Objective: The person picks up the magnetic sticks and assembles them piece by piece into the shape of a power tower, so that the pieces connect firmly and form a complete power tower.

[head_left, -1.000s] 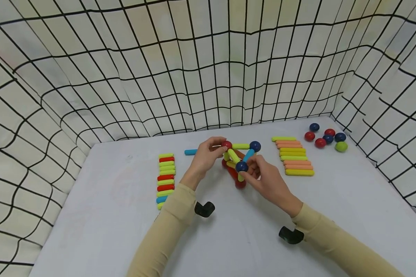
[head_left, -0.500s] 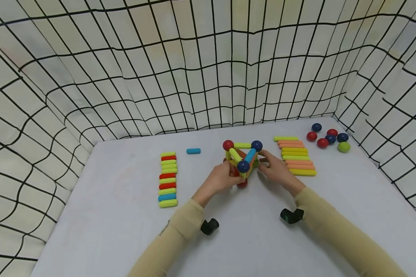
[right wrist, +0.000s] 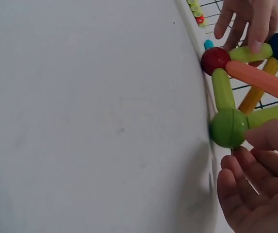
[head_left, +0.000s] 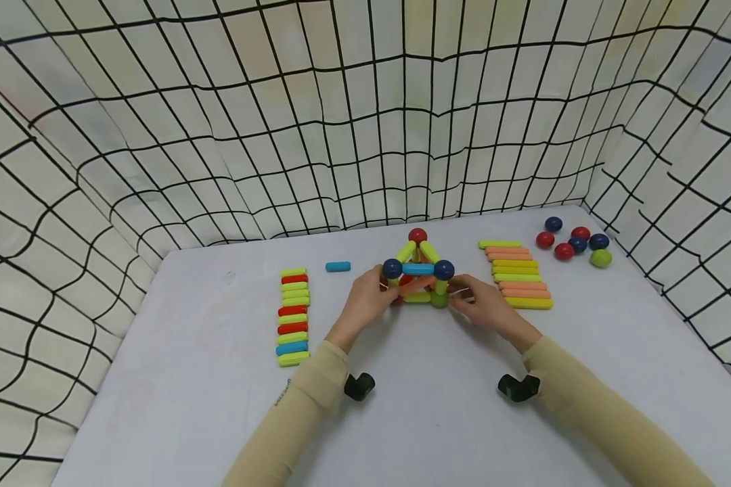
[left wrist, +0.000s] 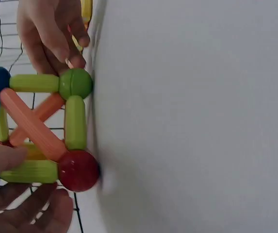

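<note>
A building-toy frame of balls and sticks stands at the middle of the table, one red ball at its top back and two blue balls at its upper front. My left hand pinches the upright lime stick at its left corner, thumb on the near side, fingers behind. This stick rises from a lower red ball. At the lower right corner, my right hand has thumb and fingertips at the green ball. An orange stick runs diagonally across the front face.
Left of the frame lies a column of short sticks and a lone blue stick. Longer sticks line up on the right. Several loose balls lie at the back right corner. Black netting encloses the table's back and sides.
The frame has been turned, so its blue stick now faces front and the red top ball is at the back. Both hands have shifted to its lower front corners.
</note>
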Demonstrator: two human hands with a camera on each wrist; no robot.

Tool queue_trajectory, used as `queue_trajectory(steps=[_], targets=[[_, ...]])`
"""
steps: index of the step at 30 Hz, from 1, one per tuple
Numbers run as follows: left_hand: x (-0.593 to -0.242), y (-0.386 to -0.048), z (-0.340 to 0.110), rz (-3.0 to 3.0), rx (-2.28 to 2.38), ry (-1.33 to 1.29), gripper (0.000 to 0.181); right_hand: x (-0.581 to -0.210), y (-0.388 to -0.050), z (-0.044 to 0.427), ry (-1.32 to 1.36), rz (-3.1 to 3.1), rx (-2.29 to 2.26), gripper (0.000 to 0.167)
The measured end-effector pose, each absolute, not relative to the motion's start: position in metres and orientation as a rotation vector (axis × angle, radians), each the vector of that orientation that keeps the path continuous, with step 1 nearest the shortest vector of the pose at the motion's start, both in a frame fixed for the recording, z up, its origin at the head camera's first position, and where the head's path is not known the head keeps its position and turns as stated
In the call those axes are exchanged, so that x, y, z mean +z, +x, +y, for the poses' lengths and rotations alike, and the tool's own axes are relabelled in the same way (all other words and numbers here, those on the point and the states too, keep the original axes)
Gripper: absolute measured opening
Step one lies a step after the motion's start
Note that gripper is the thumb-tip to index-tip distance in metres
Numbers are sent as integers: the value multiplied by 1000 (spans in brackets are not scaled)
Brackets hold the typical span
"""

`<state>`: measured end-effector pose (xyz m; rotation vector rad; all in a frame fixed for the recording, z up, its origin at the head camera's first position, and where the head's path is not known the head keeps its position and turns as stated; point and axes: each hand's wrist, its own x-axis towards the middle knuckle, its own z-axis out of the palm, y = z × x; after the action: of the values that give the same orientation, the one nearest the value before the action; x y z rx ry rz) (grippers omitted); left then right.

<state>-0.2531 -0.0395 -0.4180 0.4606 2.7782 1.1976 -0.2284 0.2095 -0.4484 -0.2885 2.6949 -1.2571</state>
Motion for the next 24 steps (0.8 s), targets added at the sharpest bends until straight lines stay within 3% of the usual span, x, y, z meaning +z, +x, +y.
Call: queue_trajectory(steps=[11,18,24], targets=[[-425,-263,-51,2701,1287,467,23,-431,-224,262,-35,2691,-1405,41],[-411,-258,-63,2646,1183,449,33,-443,-221,246,-345,2689,-1361,41],[-397,-247,-108,2550,1064,599,36,-449,-223,226,-511,2635,-1383,47]])
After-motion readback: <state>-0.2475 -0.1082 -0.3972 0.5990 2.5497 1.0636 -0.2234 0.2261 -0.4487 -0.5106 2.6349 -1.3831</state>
